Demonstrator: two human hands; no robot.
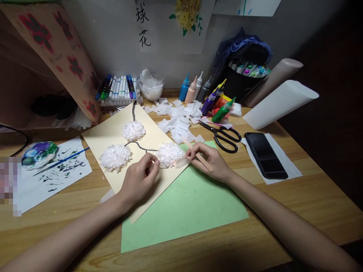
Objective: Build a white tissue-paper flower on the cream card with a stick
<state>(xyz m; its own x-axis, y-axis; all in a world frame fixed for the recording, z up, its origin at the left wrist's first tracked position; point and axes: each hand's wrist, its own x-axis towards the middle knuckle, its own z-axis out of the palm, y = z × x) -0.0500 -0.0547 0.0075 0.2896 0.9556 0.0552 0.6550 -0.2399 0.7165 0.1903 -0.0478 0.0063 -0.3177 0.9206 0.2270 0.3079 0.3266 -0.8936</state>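
A cream sheet (153, 185) with dark painted stems and three fluffy white paper flowers lies partly over a green sheet (184, 211). Above the cream sheet, my left hand (141, 173) is closed near the right flower (170, 154); whatever its fingertips pinch is too small to make out. At that flower's right edge, my right hand (208, 160) is closed around a flat wooden stick (205, 164). A thin whitish piece (183, 161) shows by its fingertips. The left flower (115, 157) and upper flower (134, 130) rest on the cream sheet.
White paper squares (180, 122) lie behind the sheets, with a filled bowl (152, 86), markers (121, 87) and paint bottles (185, 87) at the back. Black scissors (224, 138) and a black phone (266, 155) lie to the right. A paint palette (39, 154) and brush (64, 160) are left.
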